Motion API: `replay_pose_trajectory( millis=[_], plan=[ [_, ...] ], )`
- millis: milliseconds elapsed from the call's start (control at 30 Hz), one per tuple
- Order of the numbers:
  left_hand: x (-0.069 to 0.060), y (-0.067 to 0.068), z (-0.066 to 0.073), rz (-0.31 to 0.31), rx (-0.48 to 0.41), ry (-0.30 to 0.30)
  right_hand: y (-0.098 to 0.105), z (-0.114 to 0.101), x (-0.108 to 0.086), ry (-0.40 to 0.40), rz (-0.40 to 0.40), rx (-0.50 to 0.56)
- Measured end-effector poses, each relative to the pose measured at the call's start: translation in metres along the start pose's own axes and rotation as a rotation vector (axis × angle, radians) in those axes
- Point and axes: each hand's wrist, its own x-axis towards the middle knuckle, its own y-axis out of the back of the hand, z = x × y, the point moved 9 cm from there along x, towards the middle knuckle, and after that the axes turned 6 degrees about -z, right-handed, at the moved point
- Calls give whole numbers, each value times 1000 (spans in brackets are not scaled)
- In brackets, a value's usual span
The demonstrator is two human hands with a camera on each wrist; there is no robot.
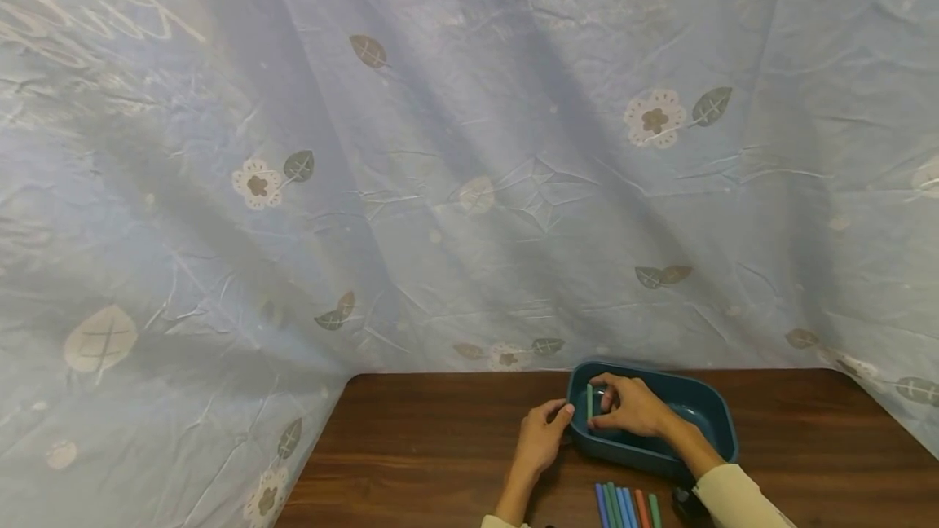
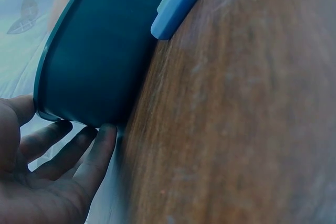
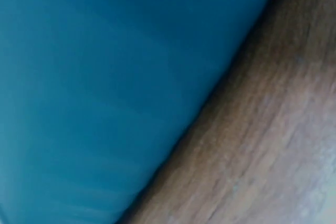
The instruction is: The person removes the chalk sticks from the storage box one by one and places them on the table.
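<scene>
A dark teal tub (image 1: 722, 422) with rounded corners stands at the back of the wooden table. Inside its left end, my right hand (image 1: 637, 407) holds a slim green stick (image 1: 590, 402), thumb near one end and fingers near the other. My left hand (image 1: 539, 438) touches the tub's left end from outside. In the left wrist view, its extended fingers (image 2: 94, 161) rest against the tub wall (image 2: 105, 51), with the thumb by the rim. Only the tub's outer wall (image 3: 115, 93) and table show in the right wrist view; the right hand is out of that frame.
Several coloured sticks (image 1: 623, 503), blue, green and red, lie in a row in front of the tub. A small black object (image 1: 688, 502) sits by the right sleeve. A patterned cloth (image 1: 469, 267) hangs behind the table (image 1: 411, 446).
</scene>
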Motion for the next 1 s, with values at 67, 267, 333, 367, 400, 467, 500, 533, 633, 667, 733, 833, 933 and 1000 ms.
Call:
replay_pose_trajectory(
  millis=[67, 267, 333, 367, 400, 467, 500, 533, 633, 667, 733, 833, 933, 1000],
  plan=[
    [0, -1, 0, -8, -25, 2, 3, -5, -4, 16, 5, 3],
    [-2, -3, 3, -25, -123, -21, 14, -19, -14, 47, 20, -2],
    [-3, -3, 3, -27, -121, -23, 16, -22, -17, 56, 23, -7],
    [-3, -3, 2, -26, -112, -21, 17, -24, -20, 62, 24, -7],
    [-3, -3, 2, -24, -102, -20, 18, -26, -22, 68, 25, -9],
    [-2, -2, 1, -20, -74, -23, 19, -29, -27, 78, 30, -14],
    [-2, -2, 0, -20, -68, -19, 20, -31, -29, 82, 33, -18],
    [-2, -1, 0, -19, -68, -22, 21, -33, -32, 87, 34, -20],
    [-2, -1, -2, -19, -80, -18, 22, -40, -38, 98, 40, -30],
    [-2, -1, -2, -19, -83, -22, 23, -42, -41, 103, 42, -30],
    [-2, 0, -2, -17, -80, -23, 24, -47, -45, 111, 47, -29],
    [-2, 1, 0, -6, -57, -33, 28, -54, -54, 121, 57, -16],
    [-2, 2, 1, 13, -16, -40, 30, -57, -65, 126, 66, -1],
    [-3, 2, 1, 17, -11, -44, 32, -57, -73, 129, 73, 5]
  ],
)
